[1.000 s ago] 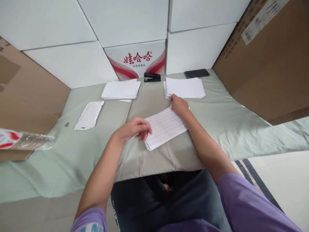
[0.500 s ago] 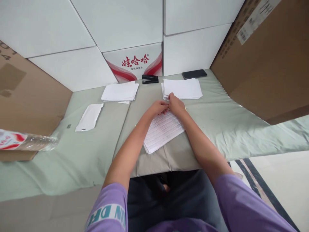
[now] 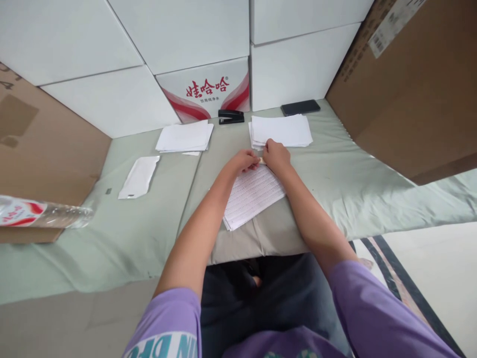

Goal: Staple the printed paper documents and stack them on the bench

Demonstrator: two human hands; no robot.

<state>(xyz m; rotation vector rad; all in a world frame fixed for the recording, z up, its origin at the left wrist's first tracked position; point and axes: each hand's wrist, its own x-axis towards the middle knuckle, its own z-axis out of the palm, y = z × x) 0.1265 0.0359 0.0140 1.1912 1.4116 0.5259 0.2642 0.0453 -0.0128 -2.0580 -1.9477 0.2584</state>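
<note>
A stack of printed paper sheets [image 3: 253, 196] lies at a slant on the cloth-covered surface in front of me. Over its far edge, my left hand [image 3: 245, 161] is closed in a pinch. A small pale strip [image 3: 262, 161] spans the narrow gap from those fingertips to my right hand [image 3: 276, 156], whose fingers are curled closed at the strip's other end. What the strip is, I cannot make out. Just beyond my right hand sits a stack of white paper [image 3: 282, 131]. Another white paper stack [image 3: 184, 136] lies farther left, and a black stapler [image 3: 231, 117] stands between the two.
White boxes [image 3: 208, 89] line the back. Brown cartons flank the surface at left [image 3: 52, 149] and right [image 3: 413, 99]. A black phone [image 3: 300, 107] lies at the back right; a white packet [image 3: 139, 177] and a plastic bottle [image 3: 44, 213] are at left.
My hands have drawn slightly apart, and the pale strip now shows between them. The printed sheets remain at about the same place; the view has shifted a little.
</note>
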